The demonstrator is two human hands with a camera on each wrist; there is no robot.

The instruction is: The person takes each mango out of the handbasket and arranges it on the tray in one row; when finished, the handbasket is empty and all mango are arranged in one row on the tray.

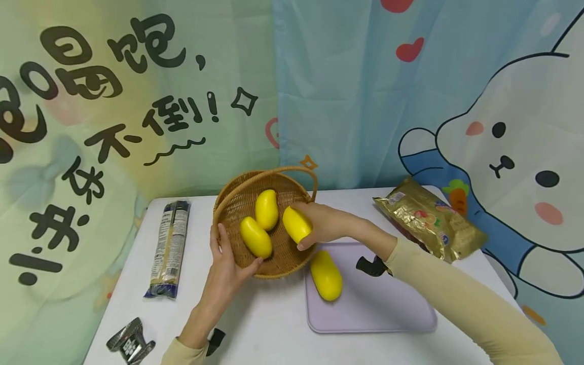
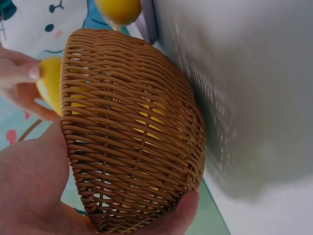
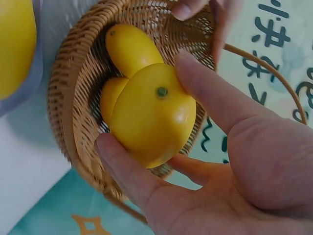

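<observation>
My left hand [image 1: 230, 263] grips the side of a brown wicker basket [image 2: 132, 127], thumb over the rim and fingers along the outside, and the basket tips toward me. Two yellow mangoes, one upper mango [image 1: 266, 210] and one lower mango [image 1: 256, 238], lie inside it. Over the basket's right side, my right hand [image 1: 326, 223] holds a third mango [image 3: 154, 117] between thumb and fingers, its stem end showing in the right wrist view. Another mango [image 1: 326, 275] lies on a pale purple tray [image 1: 378, 314] right of the basket.
On the left of the white table [image 1: 269, 329] lies a long clear packet [image 1: 169, 248], with a small black-and-silver wrapped item [image 1: 130, 342] nearer the front. A gold bag [image 1: 431, 218] sits at the back right. Behind hangs a printed curtain [image 1: 337, 101].
</observation>
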